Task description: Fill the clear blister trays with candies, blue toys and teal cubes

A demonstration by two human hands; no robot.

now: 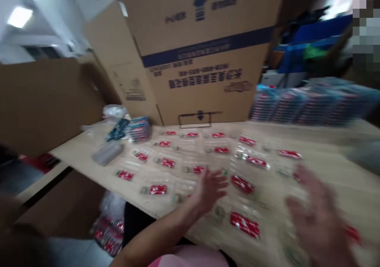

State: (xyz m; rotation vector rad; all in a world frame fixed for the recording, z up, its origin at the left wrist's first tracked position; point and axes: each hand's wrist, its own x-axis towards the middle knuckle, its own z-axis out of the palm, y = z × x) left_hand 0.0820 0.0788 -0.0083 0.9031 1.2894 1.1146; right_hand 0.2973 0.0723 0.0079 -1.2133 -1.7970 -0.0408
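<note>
Red-labelled packets (244, 224) dotting the desk (329, 140), left hand (209, 189) splayed, right hand (320, 219) blurred, grip unclear, cardboard carton (202, 88) blocking behind, stacked packs (314, 104) alongside

Bright ceiling light (20, 17), pale table (332, 156)

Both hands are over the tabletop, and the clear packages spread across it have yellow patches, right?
Wrong colour: the head view shows red patches, not yellow, on the clear packages. The left hand and right hand are over the tabletop.
</note>
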